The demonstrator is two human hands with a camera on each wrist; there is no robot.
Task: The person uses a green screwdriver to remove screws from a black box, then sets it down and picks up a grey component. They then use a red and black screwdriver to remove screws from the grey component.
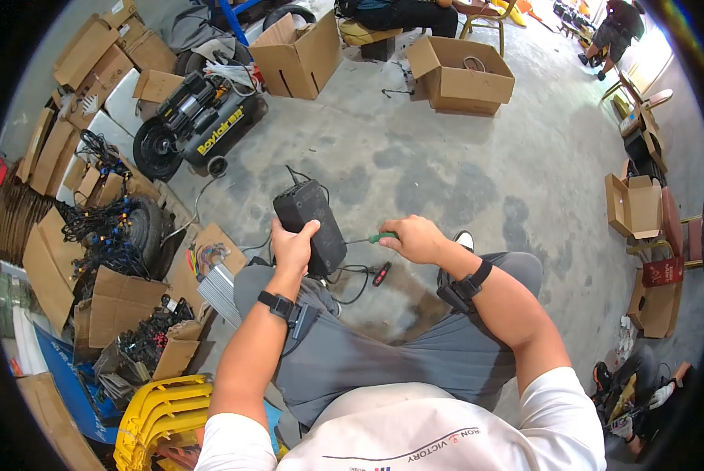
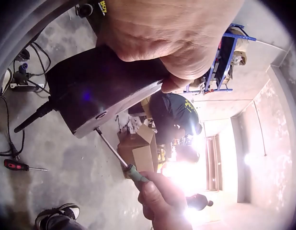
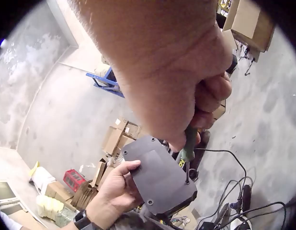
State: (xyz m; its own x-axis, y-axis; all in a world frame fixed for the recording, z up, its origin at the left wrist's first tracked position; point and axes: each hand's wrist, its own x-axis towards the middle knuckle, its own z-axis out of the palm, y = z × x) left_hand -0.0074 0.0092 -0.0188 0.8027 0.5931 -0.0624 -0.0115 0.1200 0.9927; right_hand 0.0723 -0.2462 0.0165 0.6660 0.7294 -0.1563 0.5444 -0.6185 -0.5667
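My left hand (image 1: 291, 247) grips a black rectangular box (image 1: 320, 224) by its side, holding it up over my lap. In the right wrist view, the box's flat panel (image 3: 157, 175) shows screw holes at its corners. With curled fingers, my right hand (image 1: 416, 239) holds a green-handled screwdriver (image 1: 383, 236). Its shaft points left, and in the left wrist view the tip meets a corner of the panel. A short black cable (image 2: 35, 118) comes out of one end of the box. Another screwdriver (image 1: 382, 274), red and black, lies on the floor below my hands.
Black cable (image 1: 356, 286) loops on the floor near my feet. At left stand an air compressor (image 1: 202, 125), a tangle of wires (image 1: 104, 228) and yellow plastic parts (image 1: 159, 416). Cardboard boxes (image 1: 466, 78) stand ahead. Other people are at the far side and lower right.
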